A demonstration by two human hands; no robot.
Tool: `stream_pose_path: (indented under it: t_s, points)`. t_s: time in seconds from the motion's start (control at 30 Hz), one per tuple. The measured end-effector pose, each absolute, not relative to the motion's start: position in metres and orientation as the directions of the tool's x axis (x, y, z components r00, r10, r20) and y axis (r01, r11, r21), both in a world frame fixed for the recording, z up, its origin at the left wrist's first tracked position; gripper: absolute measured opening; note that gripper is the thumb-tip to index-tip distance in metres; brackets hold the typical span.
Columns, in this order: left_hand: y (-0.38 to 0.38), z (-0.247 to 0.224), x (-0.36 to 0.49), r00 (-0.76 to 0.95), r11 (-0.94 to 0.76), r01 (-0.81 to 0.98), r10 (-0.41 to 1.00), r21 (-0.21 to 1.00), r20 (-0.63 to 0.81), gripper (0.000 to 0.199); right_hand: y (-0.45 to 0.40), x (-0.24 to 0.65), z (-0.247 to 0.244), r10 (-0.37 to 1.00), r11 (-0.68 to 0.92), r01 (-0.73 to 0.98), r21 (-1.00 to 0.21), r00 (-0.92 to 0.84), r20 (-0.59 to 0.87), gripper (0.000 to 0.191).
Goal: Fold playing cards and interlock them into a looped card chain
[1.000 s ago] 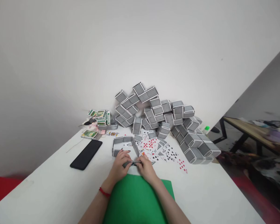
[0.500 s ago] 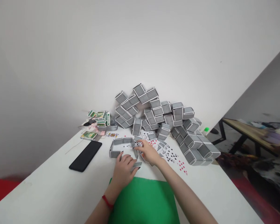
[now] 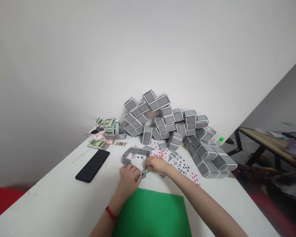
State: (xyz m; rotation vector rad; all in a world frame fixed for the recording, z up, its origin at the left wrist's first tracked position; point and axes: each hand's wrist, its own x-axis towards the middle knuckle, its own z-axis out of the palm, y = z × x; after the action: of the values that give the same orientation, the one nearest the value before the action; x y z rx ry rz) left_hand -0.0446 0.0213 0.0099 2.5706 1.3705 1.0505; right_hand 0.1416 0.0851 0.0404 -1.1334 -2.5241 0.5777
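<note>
A low ring of linked folded playing cards (image 3: 140, 151), grey backs outward, stands on edge on the white table in front of me. My left hand (image 3: 130, 179) is closed round the near-left side of the ring, its fingers curled over the cards. My right hand (image 3: 156, 164) pinches the ring's near-right side, and its fingertips hide the card edge there. A short grey-backed card section (image 3: 144, 174) shows between the two hands. Several loose playing cards (image 3: 182, 164) lie face up beside my right hand.
Interlocked folded-card blocks (image 3: 160, 123) are piled against the wall, with a stepped stack (image 3: 210, 161) at the right. A black phone (image 3: 92, 165) lies at the left, near green card boxes (image 3: 108, 123). A green sheet (image 3: 153, 214) is at the near edge.
My right hand's fingers have drawn together and come down nearer my left hand. The ring has changed shape, its left side now slanting. The view has shifted slightly.
</note>
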Motion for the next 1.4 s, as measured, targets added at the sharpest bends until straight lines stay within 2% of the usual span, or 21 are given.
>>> stream_pose_path:
  t_s: [0.13, 0.23, 0.3, 0.4, 0.47, 0.57, 0.63, 0.67, 0.7, 0.77, 0.87, 1.03, 1.17, 1.3, 1.4]
  points:
    - [0.024, 0.009, -0.048, 0.417, -0.628, 0.705, 0.743, 0.33, 0.523, 0.009, 0.074, 0.142, 0.047, 0.78, 0.584, 0.645, -0.494, -0.614, 0.121, 0.038]
    - [0.028, 0.005, -0.053, 0.408, -0.613, 0.707, 0.76, 0.352, 0.506, 0.007, 0.054, 0.14, 0.05, 0.845, 0.518, 0.663, -0.54, -0.495, 0.204, 0.055]
    - [0.029, 0.003, -0.056, 0.41, -0.606, 0.697, 0.775, 0.383, 0.481, 0.009, 0.039, 0.135, 0.047, 0.886, 0.463, 0.669, -0.581, -0.374, 0.276, 0.046]
    - [0.027, 0.006, -0.059, 0.439, -0.608, 0.667, 0.787, 0.43, 0.433, 0.009, 0.021, 0.124, 0.036, 0.899, 0.437, 0.655, -0.616, -0.333, 0.283, 0.031]
    - [0.025, 0.01, -0.061, 0.461, -0.622, 0.624, 0.782, 0.473, 0.42, 0.016, 0.016, 0.116, 0.027, 0.895, 0.446, 0.677, -0.585, -0.335, 0.295, 0.02]
    - [0.025, 0.013, -0.064, 0.438, -0.645, 0.495, 0.764, 0.582, 0.474, 0.036, 0.014, 0.109, 0.02, 0.884, 0.464, 0.75, -0.472, -0.358, 0.299, 0.015]
    - [0.03, 0.009, -0.066, 0.302, -0.616, 0.39, 0.788, 0.685, 0.537, 0.039, 0.014, 0.108, 0.018, 0.885, 0.457, 0.798, -0.393, -0.365, 0.29, 0.015]
    - [0.034, 0.005, -0.066, 0.147, -0.567, 0.336, 0.82, 0.752, 0.553, 0.034, 0.013, 0.108, 0.018, 0.886, 0.452, 0.815, -0.362, -0.364, 0.286, 0.015]
    - [0.038, 0.0, -0.066, -0.026, -0.491, 0.278, 0.855, 0.826, 0.517, 0.029, 0.012, 0.108, 0.018, 0.886, 0.451, 0.826, -0.339, -0.368, 0.283, 0.016]
    - [0.046, -0.012, -0.064, -0.246, -0.33, 0.182, 0.896, 0.926, 0.368, 0.025, 0.009, 0.108, 0.018, 0.878, 0.468, 0.827, -0.313, -0.393, 0.273, 0.017]
    - [0.053, -0.028, -0.056, -0.341, -0.235, 0.056, 0.909, 0.97, 0.239, 0.031, 0.004, 0.103, 0.018, 0.881, 0.468, 0.833, -0.296, -0.415, 0.228, 0.018]
    - [0.047, -0.031, -0.045, -0.362, -0.115, 0.183, 0.916, 0.976, 0.176, 0.035, -0.002, 0.092, 0.016, 0.924, 0.382, 0.881, -0.279, -0.362, 0.123, 0.023]
    - [0.041, -0.023, -0.043, -0.326, -0.007, 0.271, 0.94, 0.963, 0.099, 0.036, -0.002, 0.09, 0.016, 0.924, 0.38, 0.872, -0.31, -0.369, 0.094, 0.026]
    - [0.038, -0.019, -0.043, -0.3, -0.021, 0.322, 0.946, 0.946, 0.123, 0.035, -0.002, 0.088, 0.017, 0.918, 0.39, 0.846, -0.362, -0.389, 0.08, 0.027]
    - [0.038, -0.018, -0.042, -0.3, -0.029, 0.341, 0.944, 0.94, 0.138, 0.034, -0.001, 0.087, 0.016, 0.949, 0.307, 0.864, -0.398, -0.311, 0.057, 0.02]
